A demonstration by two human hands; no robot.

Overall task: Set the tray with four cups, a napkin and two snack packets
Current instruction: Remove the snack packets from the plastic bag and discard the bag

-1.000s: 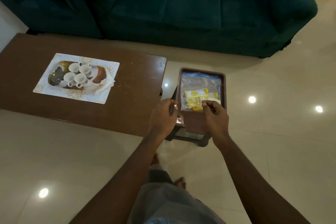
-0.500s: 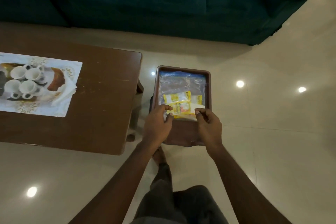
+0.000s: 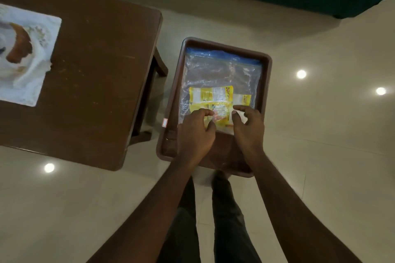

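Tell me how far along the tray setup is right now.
Done: hard to confirm; the serving tray sits mostly out of frame on the table. In hand: the left hand and right hand pinch the clear bag holding the yellow packets. Left: moving both packets across.

One brown tray (image 3: 266,83) holds one clear zip bag (image 3: 222,70) and two yellow snack packets (image 3: 210,96) inside it; my two hands, left (image 3: 195,132) and right (image 3: 249,128), rest there.
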